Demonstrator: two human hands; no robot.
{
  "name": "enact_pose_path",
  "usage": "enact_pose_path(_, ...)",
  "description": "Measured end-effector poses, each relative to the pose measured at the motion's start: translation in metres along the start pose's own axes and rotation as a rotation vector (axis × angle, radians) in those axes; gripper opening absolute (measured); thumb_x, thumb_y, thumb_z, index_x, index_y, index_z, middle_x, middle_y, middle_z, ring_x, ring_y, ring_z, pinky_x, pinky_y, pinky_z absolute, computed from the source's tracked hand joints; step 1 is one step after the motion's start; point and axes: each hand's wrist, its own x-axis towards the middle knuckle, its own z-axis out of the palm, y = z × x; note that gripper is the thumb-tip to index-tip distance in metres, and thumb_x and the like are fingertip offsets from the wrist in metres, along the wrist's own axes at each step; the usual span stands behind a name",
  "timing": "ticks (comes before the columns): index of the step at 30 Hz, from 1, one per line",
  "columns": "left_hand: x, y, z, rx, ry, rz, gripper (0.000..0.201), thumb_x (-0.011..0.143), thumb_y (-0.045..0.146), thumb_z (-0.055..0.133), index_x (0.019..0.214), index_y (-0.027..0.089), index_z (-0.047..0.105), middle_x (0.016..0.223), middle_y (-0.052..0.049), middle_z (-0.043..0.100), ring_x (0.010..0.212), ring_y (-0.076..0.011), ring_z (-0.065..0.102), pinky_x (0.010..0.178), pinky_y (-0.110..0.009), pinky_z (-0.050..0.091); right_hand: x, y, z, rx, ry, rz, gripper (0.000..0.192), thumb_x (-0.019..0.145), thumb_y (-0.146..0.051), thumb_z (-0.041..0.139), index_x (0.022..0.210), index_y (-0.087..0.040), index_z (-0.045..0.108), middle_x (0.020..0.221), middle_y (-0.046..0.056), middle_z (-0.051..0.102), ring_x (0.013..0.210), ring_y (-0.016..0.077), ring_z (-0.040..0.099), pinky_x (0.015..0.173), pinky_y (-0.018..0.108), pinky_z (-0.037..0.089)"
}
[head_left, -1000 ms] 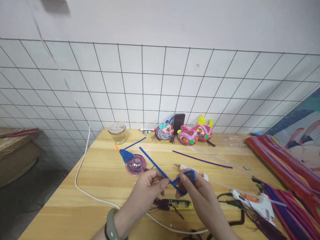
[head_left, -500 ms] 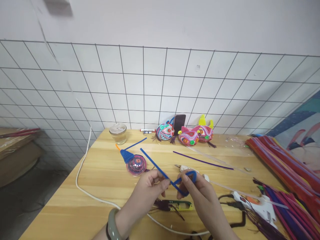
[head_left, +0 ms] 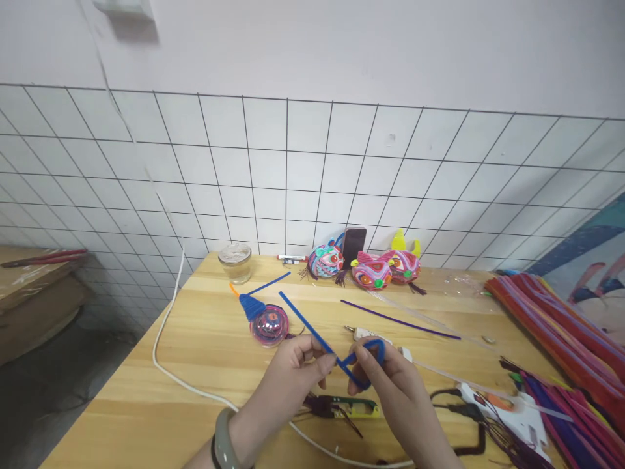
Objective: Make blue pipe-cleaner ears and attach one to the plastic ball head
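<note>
A blue pipe cleaner (head_left: 305,321) runs between my two hands, its far end straight and its near end bent into a loop. My left hand (head_left: 300,368) pinches the straight part between thumb and fingers. The looped part is gripped by my right hand (head_left: 385,374), thumb on top. Beyond my left hand lies a round pink and purple piece (head_left: 269,324) with a clear dome, touching a blue wound triangle (head_left: 250,307) that has an orange tip and a blue stem. Under my hands are yellow-green thread snips (head_left: 359,407) beside dark tassel threads.
Finished colourful pipe-cleaner animals (head_left: 372,270) and a phone (head_left: 354,246) stand along the wall. A glass cup (head_left: 236,264) is at the back left. At right lie a white glue gun (head_left: 530,417), pipe-cleaner bundles (head_left: 561,326) and a purple pipe cleaner (head_left: 400,319). A white cable (head_left: 161,365) crosses the table.
The whole view has shifted slightly, so everything appears a little lower and to the right. Both hands keep their grip on the blue pipe cleaner, with hardly any change in its shape.
</note>
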Motion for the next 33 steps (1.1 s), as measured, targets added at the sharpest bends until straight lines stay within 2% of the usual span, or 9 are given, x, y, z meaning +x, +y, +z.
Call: enact_pose_path(33, 0.0012, -0.0027, 0.0011, -0.036, 0.049, -0.047, 0.024, 0.064, 0.036, 0.069, 0.070, 0.014, 0.066, 0.051, 0.003, 0.051, 0.047, -0.0072, 0.044, 0.044, -0.017, 0.036, 0.0032, -0.0013, 0.0015, -0.010, -0.011, -0.019, 0.026, 0.080, -0.042, 0.053, 0.069, -0.018, 0.052, 0.052, -0.003, 0.056, 0.047, 0.0113, 0.056, 0.049, 0.021, 0.045)
